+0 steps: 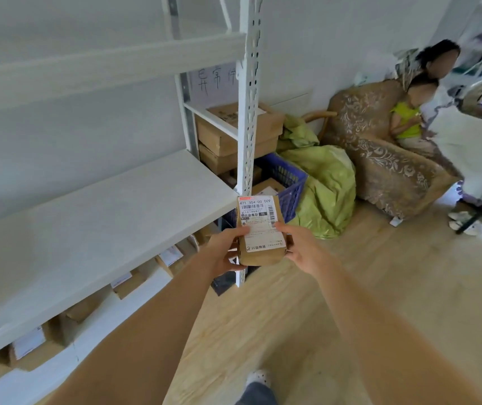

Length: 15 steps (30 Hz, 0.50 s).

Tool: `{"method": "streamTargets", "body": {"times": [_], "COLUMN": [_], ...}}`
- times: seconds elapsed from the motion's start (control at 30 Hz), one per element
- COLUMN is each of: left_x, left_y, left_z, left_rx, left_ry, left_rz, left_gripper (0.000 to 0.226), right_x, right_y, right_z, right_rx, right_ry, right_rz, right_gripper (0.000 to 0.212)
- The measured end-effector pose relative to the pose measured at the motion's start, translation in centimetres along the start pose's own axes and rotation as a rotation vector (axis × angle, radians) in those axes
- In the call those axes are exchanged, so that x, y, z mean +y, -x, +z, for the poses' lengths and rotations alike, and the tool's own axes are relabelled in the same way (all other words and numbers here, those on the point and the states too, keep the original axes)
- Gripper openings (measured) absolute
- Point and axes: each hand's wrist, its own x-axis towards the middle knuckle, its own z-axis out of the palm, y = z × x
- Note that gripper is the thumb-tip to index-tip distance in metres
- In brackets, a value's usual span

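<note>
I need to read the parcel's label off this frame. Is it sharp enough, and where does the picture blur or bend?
Head view: the label on the parcel is sharp, its large top number legible, small print not; the far right edge smears with blur; the shelf post bows from wide-angle distortion; light is soft, no glare on the label.
</note>
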Motion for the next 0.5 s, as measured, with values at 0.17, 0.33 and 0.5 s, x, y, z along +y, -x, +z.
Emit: {"method": "streamTargets", "body": {"times": [0.17, 0.33, 0.5], "left_x": [3.1, 6.8, 9.8], "left_y": [-7.9, -14.7, -20.8], "left_z": [4.5, 8.5, 11.8], "left_rx": [-0.011, -0.027, 0.041], "left_ry": [0.021, 0.038, 0.048], "left_rz": [-0.045, -0.075, -0.079], "left_gripper": [0.03, 0.012, 0.01], "right_x": [-4.4, -8.5, -12.1], "right_y": [-7.8, -15.6, -22.3], "right_z": [-3.3, -6.1, -8.5], "right_rx": [0.063, 0.114, 0.111], "right_ry": [0.047, 0.099, 0.145], "right_rz": [0.01, 0.045, 0.078], "right_gripper": [0.019, 0.026, 0.03]}}
